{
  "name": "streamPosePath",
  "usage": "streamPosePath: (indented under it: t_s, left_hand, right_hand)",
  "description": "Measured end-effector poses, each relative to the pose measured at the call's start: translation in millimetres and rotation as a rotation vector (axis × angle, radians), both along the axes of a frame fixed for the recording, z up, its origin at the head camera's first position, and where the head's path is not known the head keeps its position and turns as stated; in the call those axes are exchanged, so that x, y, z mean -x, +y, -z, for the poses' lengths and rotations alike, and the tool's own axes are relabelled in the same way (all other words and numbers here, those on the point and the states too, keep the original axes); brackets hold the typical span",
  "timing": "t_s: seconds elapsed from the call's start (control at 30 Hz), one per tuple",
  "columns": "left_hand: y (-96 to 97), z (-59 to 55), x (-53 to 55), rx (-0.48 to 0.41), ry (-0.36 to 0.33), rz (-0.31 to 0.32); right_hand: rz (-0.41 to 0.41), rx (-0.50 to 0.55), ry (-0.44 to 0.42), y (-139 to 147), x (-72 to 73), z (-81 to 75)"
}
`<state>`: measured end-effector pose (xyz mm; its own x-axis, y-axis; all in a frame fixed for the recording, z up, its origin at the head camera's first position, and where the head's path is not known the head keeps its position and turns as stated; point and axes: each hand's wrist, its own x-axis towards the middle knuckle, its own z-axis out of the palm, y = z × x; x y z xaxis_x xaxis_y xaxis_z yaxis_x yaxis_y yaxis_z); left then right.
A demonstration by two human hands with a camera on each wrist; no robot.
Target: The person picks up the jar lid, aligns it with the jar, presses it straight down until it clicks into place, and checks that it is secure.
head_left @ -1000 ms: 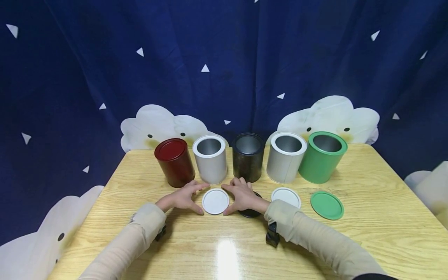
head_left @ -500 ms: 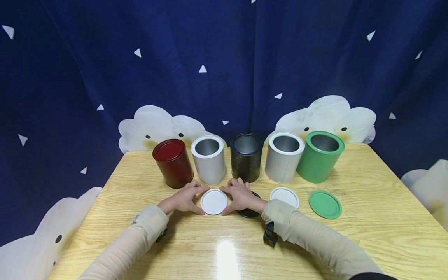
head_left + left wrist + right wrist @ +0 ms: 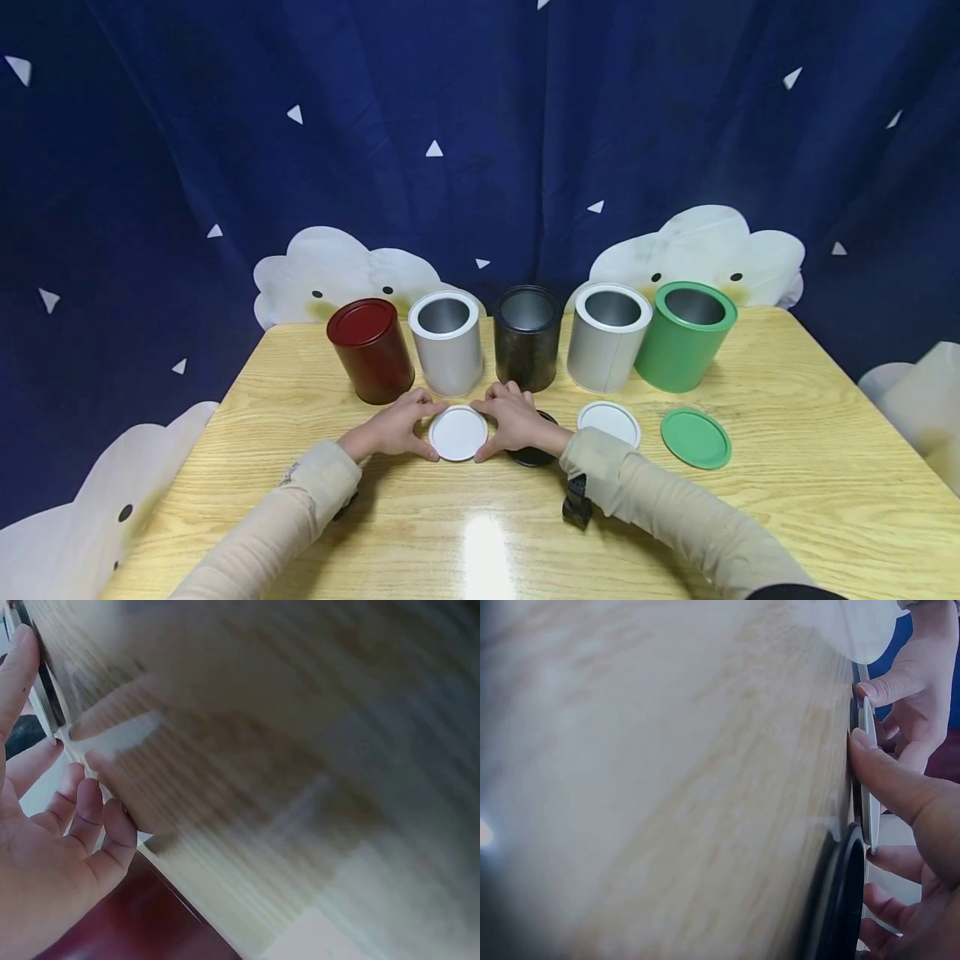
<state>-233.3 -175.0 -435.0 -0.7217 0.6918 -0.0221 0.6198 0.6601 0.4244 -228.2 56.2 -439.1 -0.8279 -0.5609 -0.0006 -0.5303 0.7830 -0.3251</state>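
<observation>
In the head view, a white round lid (image 3: 458, 433) lies between my two hands at the table's middle. My left hand (image 3: 395, 427) holds its left edge, thumb at the near side and index finger at the far side. My right hand (image 3: 513, 421) grips the right edge in the same way. The right wrist view shows the lid (image 3: 869, 776) edge-on close over the wood, with a thumb of each hand against it. A black lid (image 3: 534, 455) is partly hidden under my right hand. Behind stands an open white can (image 3: 460, 367), with a lidded dark red can (image 3: 385, 364) left of it.
To the right along the back stand an open black can (image 3: 528, 358), another open white can (image 3: 606, 358) and an open green can (image 3: 678, 358). A second white lid (image 3: 611, 419) and a green lid (image 3: 696, 437) lie on the wooden table (image 3: 390, 533). A blue curtain (image 3: 480, 100) hangs behind.
My left hand has come in slightly toward the white lid's left edge. The right hand keeps its place on the other side. The head view has shifted a little.
</observation>
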Motion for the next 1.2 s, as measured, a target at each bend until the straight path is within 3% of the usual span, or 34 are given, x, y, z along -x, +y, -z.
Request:
streamPosePath:
  t_s: [0.2,0.47,0.73,0.93,1.2]
  left_hand:
    - [-1.5,0.4,0.8,-0.023,-0.04,-0.02]
    - [-2.4,-1.5,1.4,-0.079,-0.068,0.001]
    - [-1.4,-6.2,0.6,-0.159,-0.043,0.041]
    - [0.2,-9.2,-0.3,-0.238,-0.061,0.064]
    - [1.8,-12.6,-1.4,-0.281,-0.029,0.082]
  right_hand:
    - [-0.034,0.052,-0.004,2.4,0.0,-2.5]
    - [-0.076,0.144,-0.025,6.4,1.7,-3.5]
    - [-0.136,0.237,-0.013,12.2,3.0,-6.3]
    - [-0.164,0.289,-0.032,18.2,3.9,-8.8]
    - [-0.168,0.319,-0.043,23.1,2.0,-16.8]
